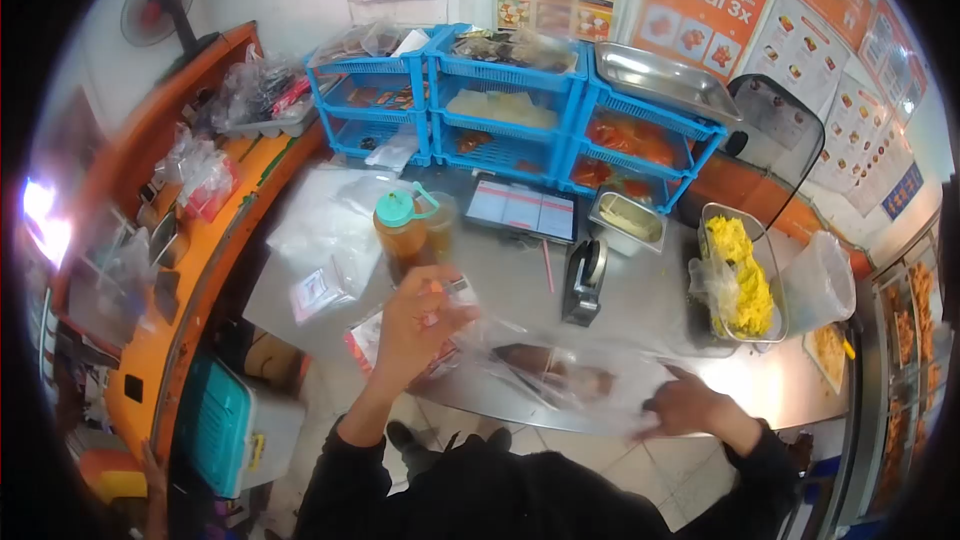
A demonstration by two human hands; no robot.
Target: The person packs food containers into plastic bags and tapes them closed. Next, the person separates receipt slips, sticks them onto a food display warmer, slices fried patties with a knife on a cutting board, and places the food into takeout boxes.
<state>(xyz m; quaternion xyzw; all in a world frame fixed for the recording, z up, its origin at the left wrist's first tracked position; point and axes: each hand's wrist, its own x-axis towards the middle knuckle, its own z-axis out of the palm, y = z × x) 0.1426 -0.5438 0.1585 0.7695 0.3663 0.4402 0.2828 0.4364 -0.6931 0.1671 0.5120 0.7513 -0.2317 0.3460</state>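
Note:
A clear plastic bag (560,372) with something dark brown inside stretches between my two hands over the front of the metal table. My left hand (415,330) is closed in a pinch at the bag's left end, above some red-and-white printed packets (365,335). At the other end, my right hand (690,405) has its fingers on the plastic; it is slightly blurred. Just behind my left hand stands a sauce bottle (400,225) with a turquoise lid, beside a clear cup (441,225). The bag's exact contents cannot be made out through the plastic.
A black tape dispenser (584,285), a tablet (522,208) and a small metal tub (628,223) stand behind the bag. To the right are a tray of yellow food (740,275) and a clear container (822,278). Blue racks (505,155) line the back; plastic sheets (325,220) lie left.

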